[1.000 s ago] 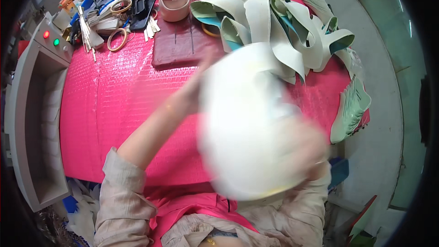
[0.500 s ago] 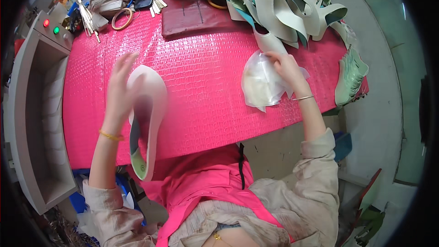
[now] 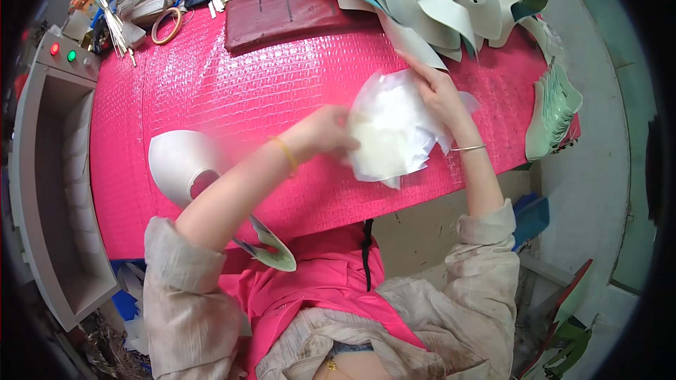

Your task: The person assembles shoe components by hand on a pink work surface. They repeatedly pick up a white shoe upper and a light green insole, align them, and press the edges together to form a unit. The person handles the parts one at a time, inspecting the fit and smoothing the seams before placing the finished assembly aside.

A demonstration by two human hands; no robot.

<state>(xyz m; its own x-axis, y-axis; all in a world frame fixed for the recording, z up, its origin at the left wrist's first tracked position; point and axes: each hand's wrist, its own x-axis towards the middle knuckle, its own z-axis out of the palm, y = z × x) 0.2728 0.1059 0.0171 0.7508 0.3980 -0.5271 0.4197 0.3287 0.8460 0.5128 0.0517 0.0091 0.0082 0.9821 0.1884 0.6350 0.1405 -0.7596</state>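
Note:
A stack of thin, translucent white sheets lies on the pink table, its edges uneven. My right hand is at the far right edge of the stack, index finger stretched out, and seems to pinch the sheets there. My left hand has come to the stack's left side; motion smears its fingers, so its grip is unclear. Under my left forearm, a curved white shoe upper rests at the table's near left. Its green-lined end hangs over the front edge, and the forearm hides its middle.
Overlapping white uppers with green and blue lining are heaped at the back right. Nested pale green pieces stand on the right edge. A dark red mat, tape rolls and tools occupy the back. A grey machine borders the left.
My left hand has left the white shoe upper and moved right to the sheets. The upper has turned and settled on the table's edge. My right hand stays at the stack.

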